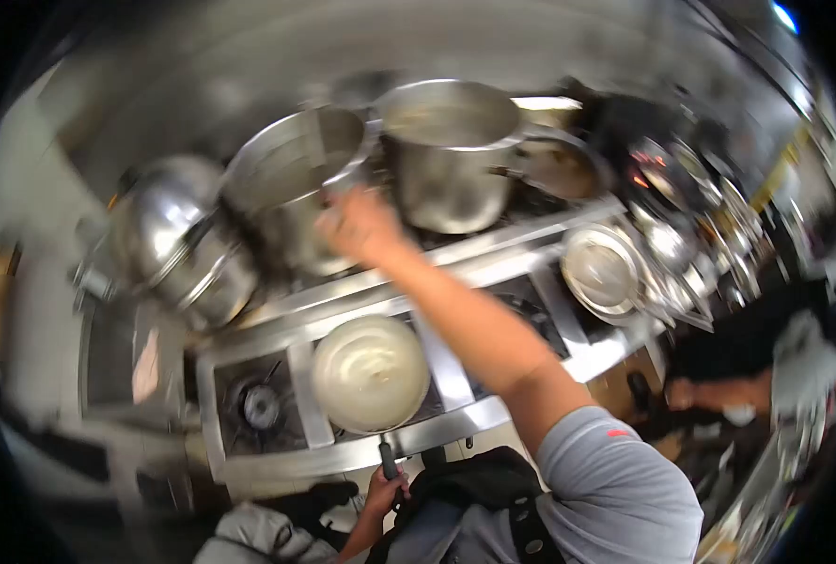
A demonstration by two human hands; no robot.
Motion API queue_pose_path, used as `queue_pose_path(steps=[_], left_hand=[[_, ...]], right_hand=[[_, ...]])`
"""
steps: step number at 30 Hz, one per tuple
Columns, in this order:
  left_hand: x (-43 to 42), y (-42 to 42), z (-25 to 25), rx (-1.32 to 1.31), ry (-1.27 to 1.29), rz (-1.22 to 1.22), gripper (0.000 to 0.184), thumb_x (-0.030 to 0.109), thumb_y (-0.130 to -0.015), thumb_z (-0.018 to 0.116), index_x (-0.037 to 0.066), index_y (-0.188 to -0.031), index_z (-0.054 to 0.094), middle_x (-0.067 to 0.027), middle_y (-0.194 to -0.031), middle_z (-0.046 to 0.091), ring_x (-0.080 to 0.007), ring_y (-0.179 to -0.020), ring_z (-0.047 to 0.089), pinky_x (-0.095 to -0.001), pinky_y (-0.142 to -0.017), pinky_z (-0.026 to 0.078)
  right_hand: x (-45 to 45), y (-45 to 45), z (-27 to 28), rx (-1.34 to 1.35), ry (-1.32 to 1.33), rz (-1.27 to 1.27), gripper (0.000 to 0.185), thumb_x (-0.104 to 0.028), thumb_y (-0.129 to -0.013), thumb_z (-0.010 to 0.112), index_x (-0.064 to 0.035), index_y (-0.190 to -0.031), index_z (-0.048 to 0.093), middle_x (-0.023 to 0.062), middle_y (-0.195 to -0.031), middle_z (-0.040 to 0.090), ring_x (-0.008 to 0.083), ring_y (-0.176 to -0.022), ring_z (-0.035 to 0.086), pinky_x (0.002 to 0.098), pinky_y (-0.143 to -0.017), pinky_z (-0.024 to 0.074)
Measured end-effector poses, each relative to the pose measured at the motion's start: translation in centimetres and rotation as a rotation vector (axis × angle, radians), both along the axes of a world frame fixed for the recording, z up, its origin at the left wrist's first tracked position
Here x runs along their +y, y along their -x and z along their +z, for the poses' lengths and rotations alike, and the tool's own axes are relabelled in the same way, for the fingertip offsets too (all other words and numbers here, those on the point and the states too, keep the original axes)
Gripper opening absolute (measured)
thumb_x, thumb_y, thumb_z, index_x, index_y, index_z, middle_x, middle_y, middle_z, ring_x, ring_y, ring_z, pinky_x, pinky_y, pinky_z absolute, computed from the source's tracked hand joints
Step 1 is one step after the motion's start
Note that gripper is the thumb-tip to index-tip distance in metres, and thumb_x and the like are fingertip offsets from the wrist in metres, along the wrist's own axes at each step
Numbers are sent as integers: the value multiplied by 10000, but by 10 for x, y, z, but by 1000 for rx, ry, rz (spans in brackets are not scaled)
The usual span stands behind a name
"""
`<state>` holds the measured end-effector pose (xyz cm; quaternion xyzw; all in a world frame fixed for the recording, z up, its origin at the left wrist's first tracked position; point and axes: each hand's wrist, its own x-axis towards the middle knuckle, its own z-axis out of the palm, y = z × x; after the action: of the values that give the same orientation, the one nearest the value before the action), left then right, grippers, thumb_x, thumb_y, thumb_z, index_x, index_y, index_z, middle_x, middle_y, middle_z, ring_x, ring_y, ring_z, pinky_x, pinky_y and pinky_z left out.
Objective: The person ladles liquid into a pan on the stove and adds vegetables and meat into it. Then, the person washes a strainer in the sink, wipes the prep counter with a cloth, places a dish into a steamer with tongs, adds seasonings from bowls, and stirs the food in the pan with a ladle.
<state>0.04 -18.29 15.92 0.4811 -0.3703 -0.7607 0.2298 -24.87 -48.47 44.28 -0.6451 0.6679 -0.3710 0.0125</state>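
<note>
My left hand (387, 491) is wrapped round the dark handle (388, 459) of a pan (371, 374) on the front burners. Pale, creamy contents fill the pan. My right arm stretches forward over the stove, and my right hand (357, 224), blurred, is closed at the near right rim of a tall steel pot (310, 226); what it grips is too smeared to name. A flat metal piece (315, 138) stands at that pot's far rim. Just right of it is a second tall pot (451, 183).
A domed steel vessel (169, 216) is at the left. At front left, a burner (261, 406) is bare. Farther right are a dark-handled pan (559, 167), stacked strainers or bowls (603, 271) and piled metalware. Another person's arm (733, 393) shows at the right edge.
</note>
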Motion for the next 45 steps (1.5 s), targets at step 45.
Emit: queue_pose_path(steps=[45], left_hand=[[44, 39, 13, -283, -72, -303, 327, 219, -898, 417, 112, -596, 353, -53, -525, 342, -189, -460, 389, -337, -422, 372]], right_hand=[[783, 86, -54, -623, 220, -426, 338, -187, -818, 660, -83, -1131, 585, 126, -884, 618, 247, -768, 606, 339, -701, 498]])
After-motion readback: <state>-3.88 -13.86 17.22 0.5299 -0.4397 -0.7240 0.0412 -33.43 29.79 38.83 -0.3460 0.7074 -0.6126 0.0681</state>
